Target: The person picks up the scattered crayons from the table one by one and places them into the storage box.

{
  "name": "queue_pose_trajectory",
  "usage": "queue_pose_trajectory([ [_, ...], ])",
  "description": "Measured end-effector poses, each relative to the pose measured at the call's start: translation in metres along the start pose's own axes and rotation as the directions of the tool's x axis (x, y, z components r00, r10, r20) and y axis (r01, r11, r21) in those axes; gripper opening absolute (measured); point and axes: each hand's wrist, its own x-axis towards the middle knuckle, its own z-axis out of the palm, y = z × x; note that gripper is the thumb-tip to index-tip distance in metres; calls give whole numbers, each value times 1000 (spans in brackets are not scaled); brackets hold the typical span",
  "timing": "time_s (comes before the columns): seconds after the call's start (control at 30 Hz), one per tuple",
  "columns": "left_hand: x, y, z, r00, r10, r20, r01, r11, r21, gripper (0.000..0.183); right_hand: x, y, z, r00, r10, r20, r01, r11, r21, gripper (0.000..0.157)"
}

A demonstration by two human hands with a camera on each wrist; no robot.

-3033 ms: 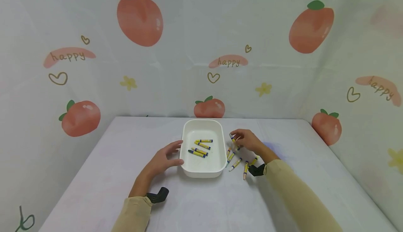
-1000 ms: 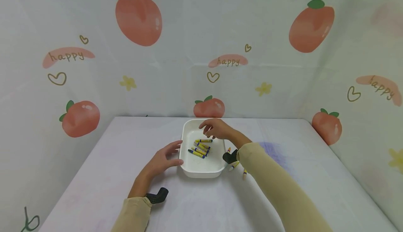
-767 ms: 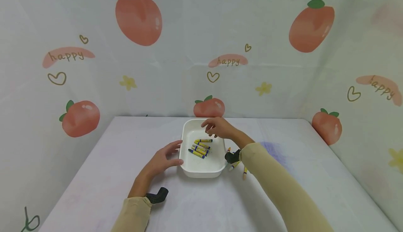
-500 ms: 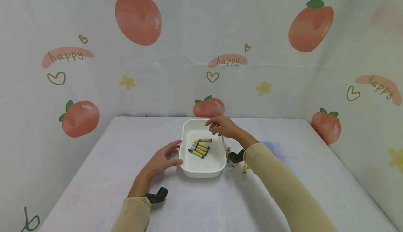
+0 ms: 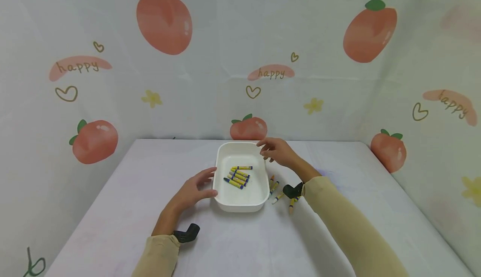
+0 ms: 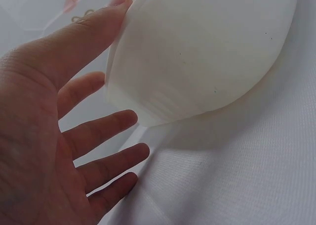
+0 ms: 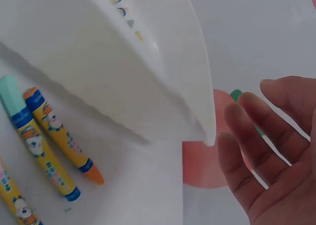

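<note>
A white plastic tray [image 5: 257,195] stands on the table with several yellow-wrapped crayons [image 5: 237,178] lying in it. At its left rim my left hand [image 5: 193,191] rests with fingers spread; in the left wrist view the thumb touches the tray's edge. Over the far right rim hovers my right hand [image 5: 279,151], fingers loosely bent and holding nothing, as the right wrist view also shows. Outside the tray's right side lie more crayons, among them an orange crayon [image 7: 61,133] and a pale green crayon [image 7: 42,146]. My right wrist partly hides some of them.
A pale cloth covers the table [image 5: 225,243], with a faint purple smudge [image 5: 328,174] to the right. Behind the table hangs a white backdrop [image 5: 218,59] printed with peaches. Each wrist carries a black camera mount [image 5: 187,233].
Three seconds ago my right hand held a grey-tipped crayon right of the tray; a grey-tipped crayon now lies inside. The emptied right hand has since moved rightward to the rim. My left hand stays put.
</note>
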Motion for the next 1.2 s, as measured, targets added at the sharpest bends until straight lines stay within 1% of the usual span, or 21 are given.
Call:
queue_pose_trajectory([
  [0.13,-1,1,0,1000,-3,1,3,1000,-1,72,-6,6,-1,1000,19,-19,-19,1000,8,24],
  [0.3,0,1,0,1000,-12,-6,12,1000,8,72,-12,17,0,998,62,-18,-61,998,18,27],
  [0.47,0,0,0,1000,-23,-9,23,1000,19,70,-18,32,2,994,107,-29,-106,994,38,25],
  [0.63,1,0,0,1000,-19,-4,19,1000,8,69,-24,41,5,990,135,-31,-134,990,41,24],
  [0.87,0,0,0,1000,-13,0,13,1000,0,70,-29,54,9,989,146,-6,-146,989,19,25],
  [1.1,-1,2,0,1000,-14,-3,14,1000,3,70,-32,69,12,978,204,31,-204,979,-2,25],
  [1.2,-1,2,0,1000,-5,-9,6,1000,9,70,-34,73,13,980,189,57,-189,982,-8,25],
])
